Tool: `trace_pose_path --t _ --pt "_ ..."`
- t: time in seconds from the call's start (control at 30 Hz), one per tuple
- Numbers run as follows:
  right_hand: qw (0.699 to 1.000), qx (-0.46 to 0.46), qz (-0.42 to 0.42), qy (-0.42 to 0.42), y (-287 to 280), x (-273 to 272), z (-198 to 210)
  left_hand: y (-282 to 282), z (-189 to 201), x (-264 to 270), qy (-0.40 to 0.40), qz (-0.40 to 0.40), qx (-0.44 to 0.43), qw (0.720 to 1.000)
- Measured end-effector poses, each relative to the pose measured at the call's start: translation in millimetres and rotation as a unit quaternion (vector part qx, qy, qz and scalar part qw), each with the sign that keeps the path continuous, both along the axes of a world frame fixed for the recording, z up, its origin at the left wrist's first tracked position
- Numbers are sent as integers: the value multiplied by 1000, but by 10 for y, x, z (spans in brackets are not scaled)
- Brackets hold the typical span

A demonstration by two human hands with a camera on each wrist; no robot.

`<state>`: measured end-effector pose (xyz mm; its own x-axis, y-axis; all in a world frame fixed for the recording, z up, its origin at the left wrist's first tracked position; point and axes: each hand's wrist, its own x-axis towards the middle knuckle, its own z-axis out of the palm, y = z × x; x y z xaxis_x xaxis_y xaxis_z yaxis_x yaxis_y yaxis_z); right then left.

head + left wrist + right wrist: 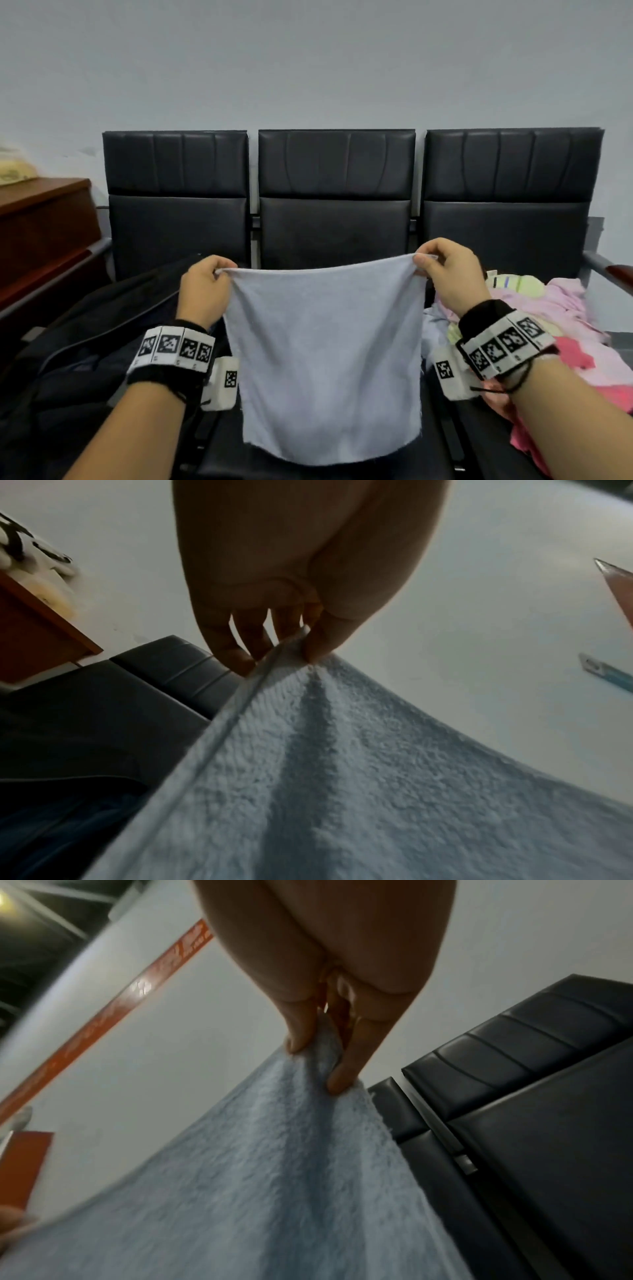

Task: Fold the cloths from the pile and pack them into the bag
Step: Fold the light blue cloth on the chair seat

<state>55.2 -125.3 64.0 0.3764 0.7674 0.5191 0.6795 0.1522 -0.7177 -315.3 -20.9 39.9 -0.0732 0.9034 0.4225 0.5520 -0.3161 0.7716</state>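
Observation:
A pale blue-grey cloth hangs spread out in the air over the middle seat. My left hand pinches its top left corner and my right hand pinches its top right corner. In the left wrist view the thumb and fingers of the left hand close on the hemmed corner of the cloth. The right wrist view shows the right hand pinching the other corner of the cloth. A dark bag lies on the left seat. A pile of pink, green and white cloths sits on the right seat.
A row of three black padded seats stands against a pale wall. A brown wooden cabinet is at the far left. A metal armrest with a wooden end bounds the right seat.

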Motion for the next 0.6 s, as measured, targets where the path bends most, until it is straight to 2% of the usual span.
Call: trace_pose_path --t 0.1,0.2,0.3,0.4,0.47,0.6 --pt "999 46 -19 -15 65 65 152 108 211 11 -13 -2 80 997" --pt "993 114 -10 8 -17 79 324 86 401 -6 -46 -27 143 988" --pt "991 132 8 22 -200 38 195 8 314 -65 -67 -49 159 984" --pt "996 70 29 52 -367 -14 -234 -57 -67 -128 -76 -72 115 988" --pt "997 2 40 64 -439 -37 -582 -102 -398 -169 -71 -82 45 993" --pt "986 -132 70 73 -583 -47 -1202 -214 -1021 -262 23 -109 -124 986"
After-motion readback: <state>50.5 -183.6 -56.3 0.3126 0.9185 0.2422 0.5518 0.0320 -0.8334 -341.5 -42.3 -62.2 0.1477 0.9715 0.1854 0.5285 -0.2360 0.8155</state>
